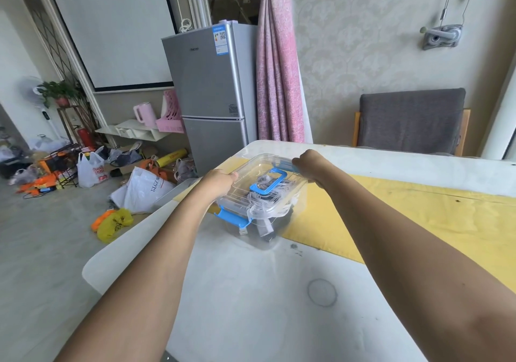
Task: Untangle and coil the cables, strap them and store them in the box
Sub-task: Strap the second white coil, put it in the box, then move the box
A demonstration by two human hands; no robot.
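Clear plastic box (296, 206) between hands, cables (264, 197) inside. Left hand (220, 178) grips lid (255, 166) edge; right hand (307, 162) curls over latch (284, 164), likely snapping it closed.

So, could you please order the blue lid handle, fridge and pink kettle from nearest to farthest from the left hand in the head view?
1. blue lid handle, on the box.
2. fridge, beyond the table.
3. pink kettle, far left.

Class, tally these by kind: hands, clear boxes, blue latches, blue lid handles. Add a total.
Hands: 2, left hand and right hand
Clear box: 1
Blue latches: 2, near latch and far latch
Blue lid handle: 1
Total: 6
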